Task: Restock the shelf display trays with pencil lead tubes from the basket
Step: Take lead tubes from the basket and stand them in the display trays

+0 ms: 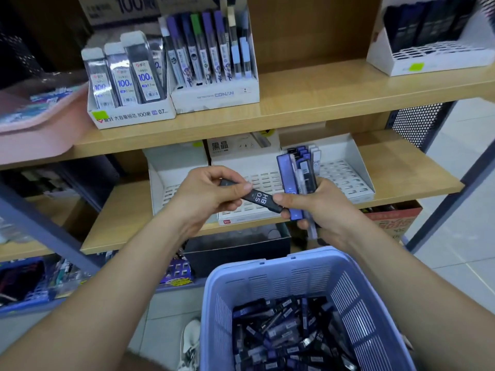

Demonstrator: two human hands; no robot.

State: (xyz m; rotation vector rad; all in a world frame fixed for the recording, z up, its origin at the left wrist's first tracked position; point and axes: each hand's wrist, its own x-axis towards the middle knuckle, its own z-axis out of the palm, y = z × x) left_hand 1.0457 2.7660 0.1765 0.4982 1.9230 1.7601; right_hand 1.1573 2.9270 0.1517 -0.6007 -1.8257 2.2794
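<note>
— What are the hands doing?
— Left hand [206, 195] is pinching a black HB tube [261, 199]; right hand [321, 210] is gripping an upright bundle of tubes [296, 178], above the basket [281, 282], before the lower shelf's [401, 170] trays [345, 180].

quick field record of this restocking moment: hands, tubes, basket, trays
left hand: pinches the black HB 0.5 tube, held slanted
right hand: grips a bundle of tubes upright; thumb touches the black tube's lower end
basket: lavender, below the hands, holds many loose tubes
middle tray: white, slotted, visible slots empty
right tray: white, slotted, a few tubes at its back left
upper shelf: stocked display boxes
</note>
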